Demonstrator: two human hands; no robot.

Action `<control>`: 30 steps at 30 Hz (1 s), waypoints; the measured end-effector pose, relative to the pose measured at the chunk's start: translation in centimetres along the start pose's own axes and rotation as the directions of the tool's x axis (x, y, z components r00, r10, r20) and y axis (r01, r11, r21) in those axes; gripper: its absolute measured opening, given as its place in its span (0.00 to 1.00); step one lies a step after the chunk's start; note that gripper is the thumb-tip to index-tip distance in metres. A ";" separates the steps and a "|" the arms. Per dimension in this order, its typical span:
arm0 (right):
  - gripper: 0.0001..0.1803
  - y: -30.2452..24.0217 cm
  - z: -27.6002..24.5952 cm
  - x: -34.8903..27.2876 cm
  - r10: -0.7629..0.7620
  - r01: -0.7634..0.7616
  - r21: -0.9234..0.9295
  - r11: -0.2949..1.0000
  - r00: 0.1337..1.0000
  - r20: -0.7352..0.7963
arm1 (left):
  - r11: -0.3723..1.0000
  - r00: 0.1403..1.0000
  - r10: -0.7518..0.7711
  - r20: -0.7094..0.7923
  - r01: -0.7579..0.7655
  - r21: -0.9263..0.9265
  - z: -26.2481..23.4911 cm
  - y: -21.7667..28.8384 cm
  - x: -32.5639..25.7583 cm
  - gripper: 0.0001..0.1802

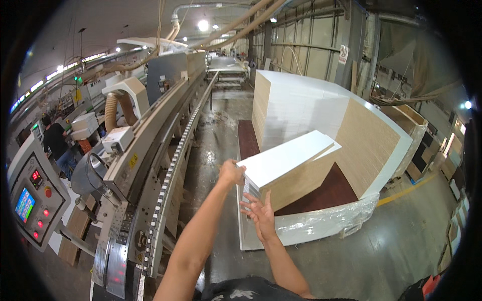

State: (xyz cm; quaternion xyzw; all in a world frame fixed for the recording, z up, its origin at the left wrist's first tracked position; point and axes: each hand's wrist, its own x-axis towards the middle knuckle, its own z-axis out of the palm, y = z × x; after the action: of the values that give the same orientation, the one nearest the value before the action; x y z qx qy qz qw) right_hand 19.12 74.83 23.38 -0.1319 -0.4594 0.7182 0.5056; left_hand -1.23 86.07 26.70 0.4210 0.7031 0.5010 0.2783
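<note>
A stack of flat panels [286,159], white on top with a light wood-grain side, sits tilted over the dark red base board [326,193] of a pallet. My left hand [232,173] grips the near left corner of the stack, fingers closed at its edge. Close against the near end of these panels, my right hand [262,213] is open, palm turned up and fingers spread. Whether it bears any weight I cannot tell. Behind them rises a tall pile of white-edged panels [301,108], with a wood-grain face [370,143] at its right.
Along the left runs a long edge-banding machine with a toothed conveyor track [170,185]. Its control panel [39,195] has a lit screen and red buttons. Clear plastic film [326,215] wraps the pallet's near side. A person in dark clothes [57,145] stands far left.
</note>
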 end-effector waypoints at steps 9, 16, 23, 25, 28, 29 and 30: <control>0.58 -0.1 0.6 0.8 0.064 -0.054 -0.109 0.993 0.994 0.087 | 0.980 0.999 -0.014 0.044 0.022 -0.198 -0.1 2.4 -2.2 0.24; 0.52 1.1 3.5 -2.6 0.170 -0.057 -0.429 0.901 0.959 0.229 | 0.939 0.989 -0.096 0.114 0.127 -0.319 -6.6 2.1 -9.1 0.26; 0.34 7.8 1.3 -6.1 0.283 -0.280 -0.036 0.959 0.949 0.136 | 0.880 0.931 -0.272 -0.244 0.137 -0.455 -24.1 -4.2 -27.3 0.26; 0.29 7.2 2.7 -4.3 0.204 -0.219 0.267 0.938 0.975 0.084 | 0.814 0.894 -0.315 -0.319 0.082 -0.575 -28.2 -6.6 -34.9 0.27; 0.31 7.0 5.5 -3.5 0.297 -0.335 0.350 0.875 0.942 0.158 | 0.744 0.815 -0.373 -0.444 -0.024 -0.668 -31.4 -10.8 -44.8 0.28; 0.30 7.3 7.3 -3.9 0.352 -0.405 0.336 0.850 0.913 0.208 | 0.747 0.769 -0.421 -0.481 -0.007 -0.664 -31.9 -11.5 -47.7 0.28; 0.29 8.8 9.1 -4.7 0.435 -0.485 0.285 0.827 0.872 0.224 | 0.752 0.715 -0.438 -0.545 -0.040 -0.658 -32.4 -13.9 -51.0 0.28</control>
State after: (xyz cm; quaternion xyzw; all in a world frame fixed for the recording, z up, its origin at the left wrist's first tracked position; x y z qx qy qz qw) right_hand 9.97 65.42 20.02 -0.0975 -0.3228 0.8937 0.2961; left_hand -6.95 24.47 23.17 0.0102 0.5897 0.7860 0.1855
